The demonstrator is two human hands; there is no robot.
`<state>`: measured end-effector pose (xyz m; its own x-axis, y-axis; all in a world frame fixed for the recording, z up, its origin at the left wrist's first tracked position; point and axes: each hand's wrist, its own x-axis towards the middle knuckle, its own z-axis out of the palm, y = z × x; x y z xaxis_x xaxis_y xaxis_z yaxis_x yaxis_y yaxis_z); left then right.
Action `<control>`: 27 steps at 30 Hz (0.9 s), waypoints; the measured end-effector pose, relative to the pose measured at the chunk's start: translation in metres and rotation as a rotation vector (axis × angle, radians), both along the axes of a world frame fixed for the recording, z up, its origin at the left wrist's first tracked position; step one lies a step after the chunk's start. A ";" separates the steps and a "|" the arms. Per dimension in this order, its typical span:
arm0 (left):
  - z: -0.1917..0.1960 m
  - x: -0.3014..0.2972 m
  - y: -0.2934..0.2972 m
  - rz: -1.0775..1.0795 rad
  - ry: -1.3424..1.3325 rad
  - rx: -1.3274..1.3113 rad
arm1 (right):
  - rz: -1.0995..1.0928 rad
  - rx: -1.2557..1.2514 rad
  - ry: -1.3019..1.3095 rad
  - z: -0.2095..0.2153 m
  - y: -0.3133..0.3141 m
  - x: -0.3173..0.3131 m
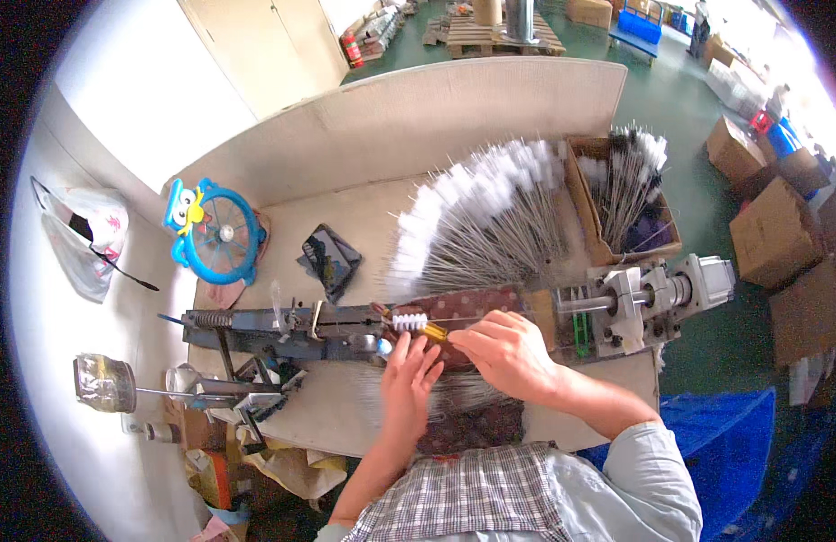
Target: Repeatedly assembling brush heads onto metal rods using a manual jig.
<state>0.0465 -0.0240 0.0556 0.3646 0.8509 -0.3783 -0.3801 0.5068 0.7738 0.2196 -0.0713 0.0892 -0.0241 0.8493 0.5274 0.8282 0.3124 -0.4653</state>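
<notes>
A small brush with white spiral bristles point(410, 322) lies across the metal bench machine point(336, 322), its thin wire running right. My left hand point(409, 379) is just below it, fingers stretched and apart, fingertips near the bristles' lower edge. My right hand point(506, 350) is closed, its pinched fingertips at the right end of a slim yellow tool point(434, 331). The tool's exact kind is hidden, and its left end is beside the bristles. Under both hands is a dark red dotted cloth point(485, 303).
Many white-headed wire brushes point(490, 217) fan out behind the machine. More stand in a cardboard box point(630, 239) at far right. A blue toy-shaped fan point(217, 233) and a dark pouch point(329, 260) are at left. A motor point(707, 282) ends the machine; a blue crate point(720, 443) stands right.
</notes>
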 end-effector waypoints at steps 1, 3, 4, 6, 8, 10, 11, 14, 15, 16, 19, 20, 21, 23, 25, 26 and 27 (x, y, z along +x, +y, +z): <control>0.001 -0.006 0.000 -0.063 0.059 0.045 | -0.003 -0.024 0.010 -0.007 -0.003 0.003; -0.007 -0.042 0.005 -0.063 0.132 0.065 | -0.005 -0.050 0.018 -0.029 -0.009 0.006; -0.017 -0.063 0.008 0.002 0.206 0.069 | -0.004 -0.075 0.029 -0.041 -0.011 0.004; -0.045 -0.112 0.014 0.335 0.243 0.086 | -0.019 -0.137 -0.023 -0.054 -0.014 -0.002; -0.090 -0.191 0.030 0.587 0.082 -0.103 | -0.042 -0.195 -0.076 -0.066 -0.015 -0.010; -0.081 -0.238 0.029 0.680 0.174 0.080 | -0.113 -0.413 -0.139 -0.075 -0.012 -0.019; -0.089 -0.265 0.037 0.893 0.230 0.089 | -0.105 -0.408 -0.146 -0.074 -0.010 -0.023; -0.095 -0.354 0.051 1.002 0.362 0.053 | -0.110 -0.537 -0.171 -0.072 -0.005 -0.025; -0.084 -0.360 0.050 0.893 0.442 0.010 | -0.071 -0.557 -0.158 -0.070 -0.004 -0.019; -0.082 -0.358 0.053 0.890 0.437 0.002 | -0.033 -0.580 -0.144 -0.070 -0.006 -0.013; -0.084 -0.322 0.058 1.146 0.270 -0.003 | -0.001 -0.428 -0.163 -0.063 -0.016 0.001; -0.089 -0.304 0.053 1.113 0.371 -0.012 | -0.006 -0.437 -0.171 -0.059 -0.018 0.004; -0.093 -0.290 0.047 1.082 0.475 -0.020 | 0.014 -0.492 -0.186 -0.055 -0.021 0.006; -0.096 -0.251 0.036 0.987 0.249 -0.079 | 0.037 -0.557 -0.215 -0.045 -0.029 0.010; -0.093 -0.193 0.023 0.798 0.087 -0.136 | 0.030 -0.603 -0.224 -0.040 -0.033 0.015; -0.098 -0.173 0.019 0.674 -0.002 -0.175 | 0.034 -0.602 -0.224 -0.039 -0.033 0.017; -0.087 -0.143 0.012 0.588 -0.008 -0.210 | 0.025 -0.636 -0.229 -0.040 -0.033 0.019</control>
<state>-0.0968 -0.0118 -0.0310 -0.1389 0.8176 -0.5588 -0.6472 0.3522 0.6761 0.2387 -0.1047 0.0496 -0.0993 0.9905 -0.0953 0.9239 0.0562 -0.3784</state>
